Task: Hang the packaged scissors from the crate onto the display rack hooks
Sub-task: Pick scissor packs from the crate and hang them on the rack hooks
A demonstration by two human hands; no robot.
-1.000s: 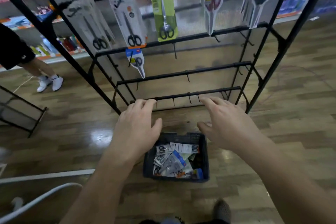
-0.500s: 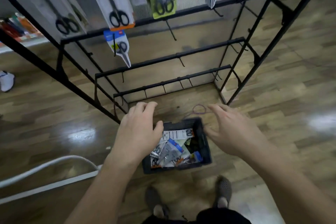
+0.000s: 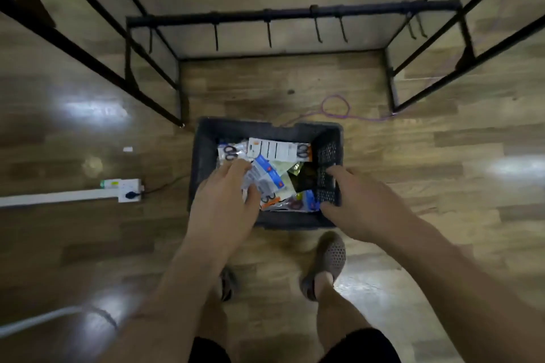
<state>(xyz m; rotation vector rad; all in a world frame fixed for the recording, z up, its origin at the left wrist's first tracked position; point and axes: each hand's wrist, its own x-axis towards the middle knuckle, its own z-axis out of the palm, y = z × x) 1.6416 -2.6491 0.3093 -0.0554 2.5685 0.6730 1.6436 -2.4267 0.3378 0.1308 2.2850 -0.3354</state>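
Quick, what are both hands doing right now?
Left hand: touching the scissors packs; grip cannot be told.
Right hand: holding the crate by its right wall.

Purple cord (image 3: pixel 336 107); white power strip (image 3: pixel 129 187)
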